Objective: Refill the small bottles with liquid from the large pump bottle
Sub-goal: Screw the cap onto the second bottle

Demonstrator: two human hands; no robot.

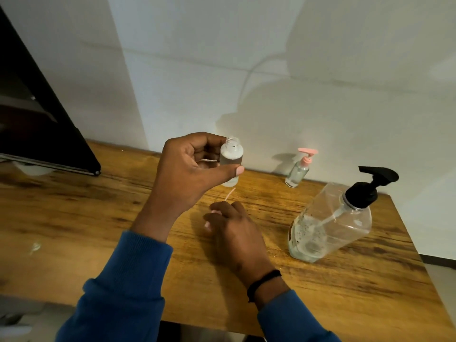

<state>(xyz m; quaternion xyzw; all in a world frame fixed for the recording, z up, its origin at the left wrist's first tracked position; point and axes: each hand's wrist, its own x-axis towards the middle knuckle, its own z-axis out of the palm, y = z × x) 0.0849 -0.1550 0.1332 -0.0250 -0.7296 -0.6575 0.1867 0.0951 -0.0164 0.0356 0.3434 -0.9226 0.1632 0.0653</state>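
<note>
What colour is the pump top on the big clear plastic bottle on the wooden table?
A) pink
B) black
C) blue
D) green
B: the big clear plastic bottle, standing on the wooden table, has a black pump top; the pink pump sits on the small clear bottle by the wall.

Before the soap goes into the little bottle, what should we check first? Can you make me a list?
1. Small clear uncapped bottle is open at the top: ok, no pump on its neck.
2. Left hand holds it steady: ok, thumb and fingers grip its sides, bottle upright above the wooden table.
3. Its pink pump is out of the way: ok, right hand holds it low over the table.
4. Large clear bottle with black pump has liquid: ok, a little at the bottom.
5. Large bottle's nozzle is over the small bottle: not ok, it stands apart to the right.
6. Room left in the small bottle: cannot tell.
</note>
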